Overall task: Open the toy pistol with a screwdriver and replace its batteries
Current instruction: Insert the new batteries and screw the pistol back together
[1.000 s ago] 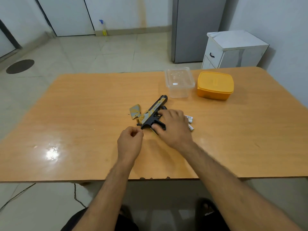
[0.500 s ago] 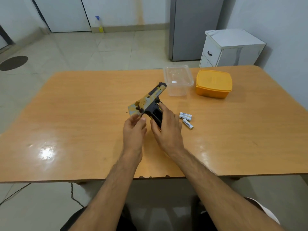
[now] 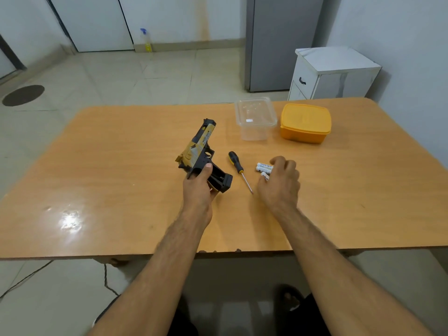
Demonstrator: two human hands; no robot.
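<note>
One toy pistol (image 3: 198, 148), one screwdriver (image 3: 237, 166), three batteries (image 3: 264, 168), two containers (image 3: 255, 118), two hands (image 3: 280, 183)

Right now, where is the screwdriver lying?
In the head view the screwdriver lies on the table, between the toy pistol held by the left hand and the batteries under the right hand.

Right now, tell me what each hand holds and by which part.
Left hand grips the toy pistol by its black grip. Right hand curls over the batteries; a hold cannot be told.
</note>
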